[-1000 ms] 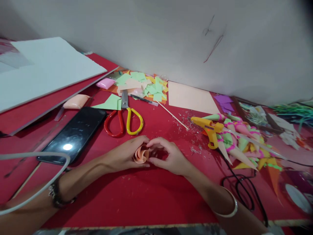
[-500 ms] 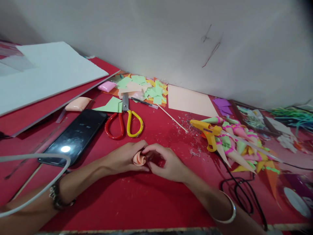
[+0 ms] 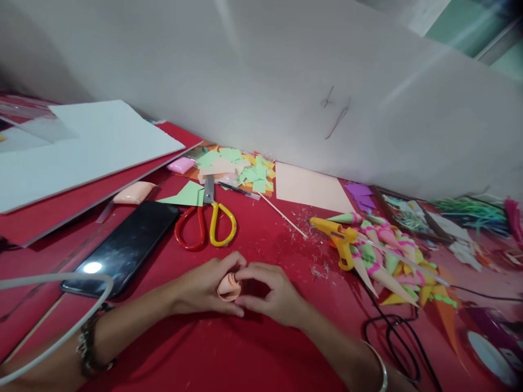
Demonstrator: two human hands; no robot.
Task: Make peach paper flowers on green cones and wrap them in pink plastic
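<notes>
A small rolled peach paper coil [image 3: 229, 289], shaped like a rosebud, sits between my two hands above the red table. My left hand [image 3: 206, 288] is closed round its left side, thumb and fingers curved about it. From the right, my right hand [image 3: 272, 294] pinches its edge with thumb and forefinger; the fingertips are partly hidden by the coil. Beyond the hands lie scissors [image 3: 210, 215] with one red and one yellow handle. A black phone [image 3: 126, 245] rests left of them, above my left forearm.
A yellow glue gun [image 3: 337, 237] lies at right against colourful paper cones [image 3: 388, 261], its black cord [image 3: 392, 332] looped nearby. Green and orange paper scraps [image 3: 245, 169], a thin stick [image 3: 281, 215] and a peach sheet [image 3: 310, 185] lie toward the wall. A white board [image 3: 98, 136] leans in at left.
The view has tilted up, so everything sits lower in the picture. Both hands still hold the paper coil, which has turned and shows a wider outer fold.
</notes>
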